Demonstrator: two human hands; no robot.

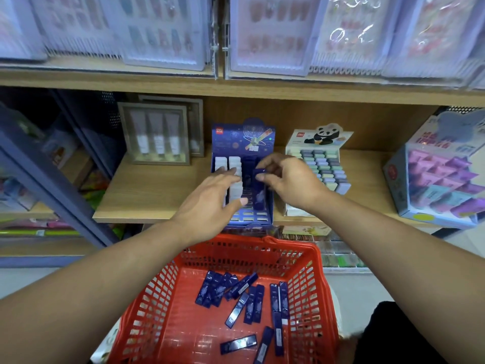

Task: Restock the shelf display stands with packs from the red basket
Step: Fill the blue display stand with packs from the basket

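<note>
Right hand: I'm watching my right hand (286, 179) at centre frame, fingers and thumb curling in and pinching a dark blue pack (258, 172) by its upper end, right over the blue display stand (242, 143).
Left hand: my left hand (212, 200) is hovering just left of it, fingers straight and spread, carrying nothing, lying across the white packs (234, 164) in the stand's left columns.
Stand: it's sitting mid-shelf on the wooden shelf (157, 195); the dark right-hand columns are where this pack looks to be going.
Basket: the red basket (309, 271) is filling the lower centre of the frame, with loose blue packs (252, 303) scattered flat across its floor, well over a dozen by my count.
Handling: I'm judging these packs light, slim and stiff, with glossy faces likely slippery; pinching the narrow sides near one end should be giving the best control for sliding one in.
Neighbour: the panda stand (319, 164) is sitting just right, untouched.
</note>
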